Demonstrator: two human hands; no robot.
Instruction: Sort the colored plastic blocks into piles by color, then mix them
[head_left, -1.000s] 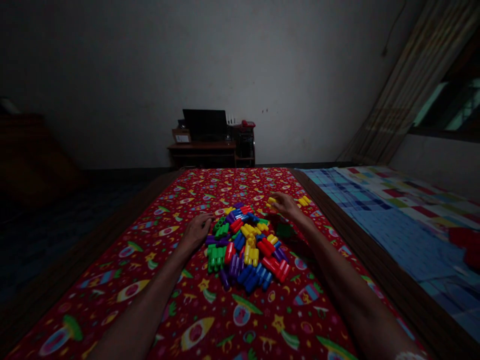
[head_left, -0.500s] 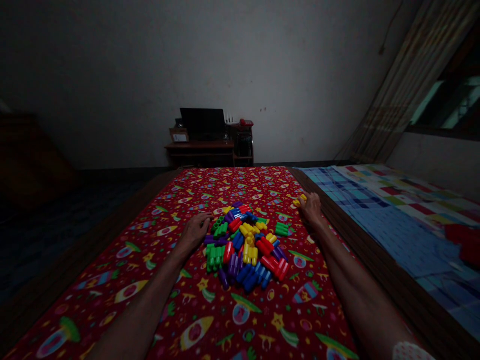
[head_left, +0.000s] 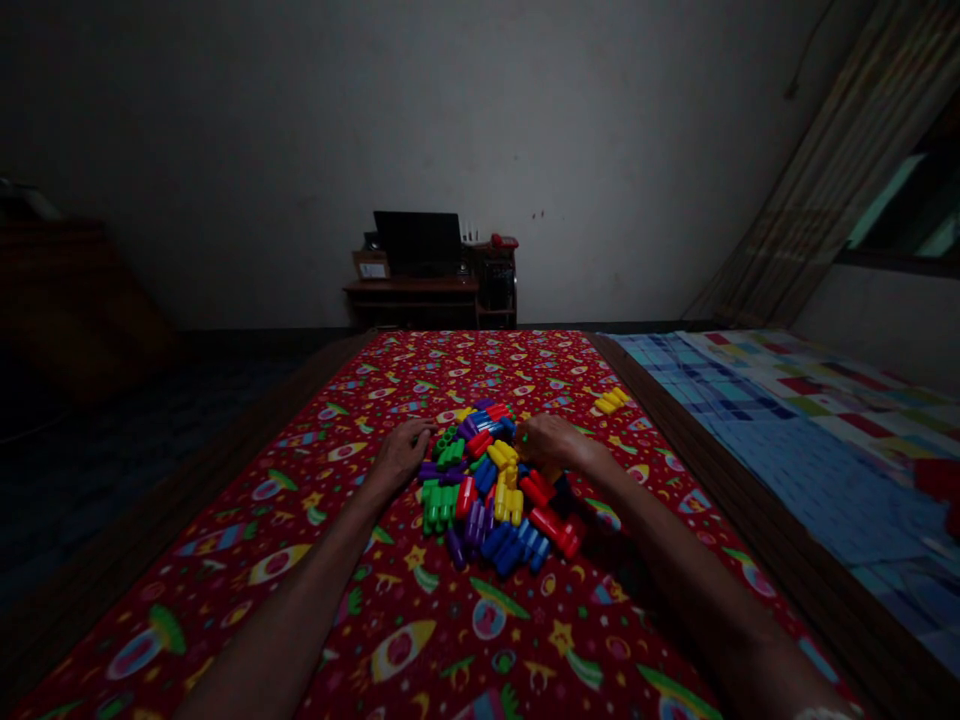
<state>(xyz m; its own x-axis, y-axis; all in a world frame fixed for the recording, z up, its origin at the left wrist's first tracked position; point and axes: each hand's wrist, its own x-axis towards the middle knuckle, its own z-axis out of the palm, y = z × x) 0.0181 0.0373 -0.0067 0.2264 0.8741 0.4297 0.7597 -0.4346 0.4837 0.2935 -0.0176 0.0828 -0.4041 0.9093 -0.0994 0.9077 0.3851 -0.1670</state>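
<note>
A: Biggest first?
B: Red rocket-and-star print cloth sheet (head_left: 420,640) down the middle. Blue checked patchwork bedspread (head_left: 787,440) just beside it, right side. Brown wooden desk (head_left: 420,292) with dark flat monitor (head_left: 418,240) at the far wall.
A: Blocks?
B: Heap of red, blue, yellow, green and purple plastic tube blocks (head_left: 491,495). Sits mid-sheet, between both hands.
A: Hands?
B: Left hand (head_left: 401,455) palm down, fingers loose, touching green blocks at the heap's left edge; clasps nothing. Right hand (head_left: 551,440) palm down over the heap's far right edge, fingers bent onto blocks. Cannot tell if gripping one, too dark.
A: Strays?
B: Yellow plastic block cluster (head_left: 611,400), well apart, far right near the sheet's edge.
</note>
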